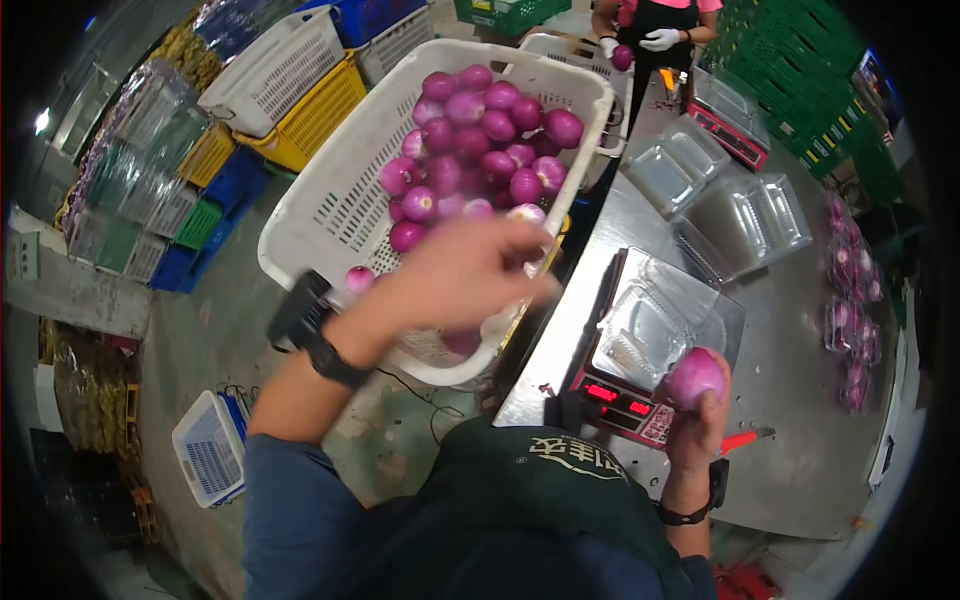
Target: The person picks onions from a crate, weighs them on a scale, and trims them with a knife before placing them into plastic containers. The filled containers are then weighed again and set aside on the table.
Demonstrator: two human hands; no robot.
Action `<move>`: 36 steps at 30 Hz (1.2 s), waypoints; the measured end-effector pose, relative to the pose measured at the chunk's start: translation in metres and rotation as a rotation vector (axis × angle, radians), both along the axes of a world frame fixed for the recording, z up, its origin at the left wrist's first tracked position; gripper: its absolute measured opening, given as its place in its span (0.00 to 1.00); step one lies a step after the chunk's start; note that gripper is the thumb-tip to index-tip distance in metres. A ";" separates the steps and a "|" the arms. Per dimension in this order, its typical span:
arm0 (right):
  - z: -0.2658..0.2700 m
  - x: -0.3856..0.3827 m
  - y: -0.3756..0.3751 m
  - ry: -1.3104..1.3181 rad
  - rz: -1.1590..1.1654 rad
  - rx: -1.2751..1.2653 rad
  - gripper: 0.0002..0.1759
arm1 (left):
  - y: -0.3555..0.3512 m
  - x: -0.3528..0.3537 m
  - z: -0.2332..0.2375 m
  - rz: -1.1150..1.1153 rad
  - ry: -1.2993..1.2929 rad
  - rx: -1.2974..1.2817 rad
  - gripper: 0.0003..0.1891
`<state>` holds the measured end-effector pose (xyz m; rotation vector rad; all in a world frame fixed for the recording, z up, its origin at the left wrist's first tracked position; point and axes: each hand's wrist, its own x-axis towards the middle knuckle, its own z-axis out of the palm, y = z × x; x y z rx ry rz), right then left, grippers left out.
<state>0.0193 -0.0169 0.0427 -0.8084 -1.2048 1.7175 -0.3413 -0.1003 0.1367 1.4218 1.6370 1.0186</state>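
Note:
My right hand (699, 420) holds a red onion (696, 378) just above the front right of a digital scale (622, 408) with lit red digits. An open clear plastic box (645, 325) lies on the scale. Over the near right edge of a white basket (300, 225) is my left hand (470, 270), blurred by motion, its fingers pointing right; whether they hold anything is not visible. Several red onions (470, 140) fill the basket's far part, and a lone onion (359, 279) lies near my left wrist.
More clear boxes (745, 225) and a second scale (728, 137) stand farther back on the metal table (790, 400). Packed onions (850, 300) line its right side. A person (660, 38) in white gloves holds an onion at the far end. Stacked crates (275, 75) stand back left.

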 end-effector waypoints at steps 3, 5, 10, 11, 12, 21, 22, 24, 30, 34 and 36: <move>0.001 -0.006 0.001 0.111 -0.014 -0.055 0.40 | 0.002 -0.095 0.000 0.140 0.235 -0.170 0.17; 0.005 -0.012 -0.001 0.129 -0.038 -0.087 0.38 | 0.008 -0.151 -0.032 0.060 0.475 -0.193 0.20; 0.004 -0.021 -0.004 0.153 -0.216 -0.195 0.37 | 0.040 -0.194 -0.109 -0.127 0.684 -0.218 0.22; 0.005 -0.023 -0.005 0.147 -0.229 -0.192 0.37 | 0.051 -0.191 -0.122 -0.176 0.793 -0.293 0.22; 0.005 -0.025 -0.005 0.137 -0.239 -0.204 0.35 | 0.059 -0.190 -0.138 -0.226 0.901 -0.369 0.22; 0.002 -0.020 -0.010 0.023 -0.319 -0.216 0.31 | 0.071 -0.184 -0.276 -0.298 1.561 -0.218 0.09; 0.002 -0.019 -0.009 0.016 -0.345 -0.227 0.32 | 0.071 -0.183 -0.280 -0.277 1.668 -0.225 0.08; 0.001 -0.018 -0.007 0.005 -0.372 -0.244 0.32 | 0.076 -0.187 -0.278 -0.292 1.639 -0.212 0.08; 0.001 -0.018 0.005 0.041 -0.349 -0.267 0.34 | 0.080 -0.211 -0.178 -0.202 0.741 -0.319 0.33; 0.000 -0.021 0.012 0.094 -0.283 -0.255 0.36 | 0.064 -0.240 -0.158 -0.092 -0.315 -0.680 0.26; 0.000 -0.025 0.013 0.077 -0.267 -0.234 0.37 | 0.047 -0.234 -0.150 -0.088 -0.551 -0.638 0.25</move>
